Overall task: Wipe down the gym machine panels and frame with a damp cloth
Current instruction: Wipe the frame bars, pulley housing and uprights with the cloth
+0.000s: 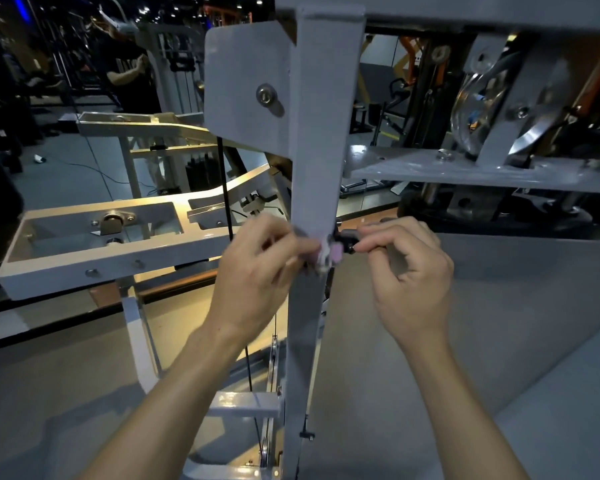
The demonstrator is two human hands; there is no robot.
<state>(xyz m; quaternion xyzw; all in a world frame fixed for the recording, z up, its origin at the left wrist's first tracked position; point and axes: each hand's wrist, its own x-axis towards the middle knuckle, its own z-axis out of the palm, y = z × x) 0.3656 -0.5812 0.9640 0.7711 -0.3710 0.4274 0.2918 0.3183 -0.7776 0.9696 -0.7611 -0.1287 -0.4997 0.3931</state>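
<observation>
A grey upright post (321, 150) of the gym machine stands right in front of me, running from top to bottom of the view. My left hand (253, 275) pinches a small pink and white cloth (329, 256) against the post's right edge at mid height. My right hand (409, 271) sits on the other side of the post, its thumb and forefinger pinching a small black part (347, 239) that sticks out beside the cloth. A grey side plate (246, 84) with a bolt is fixed to the post above.
A pale frame arm (94, 244) reaches out at the left, with a black cable (224, 188) beside the post. A grey shelf plate (465, 168) and a shiny pulley (482, 98) sit at the upper right. A person stands at the far left back.
</observation>
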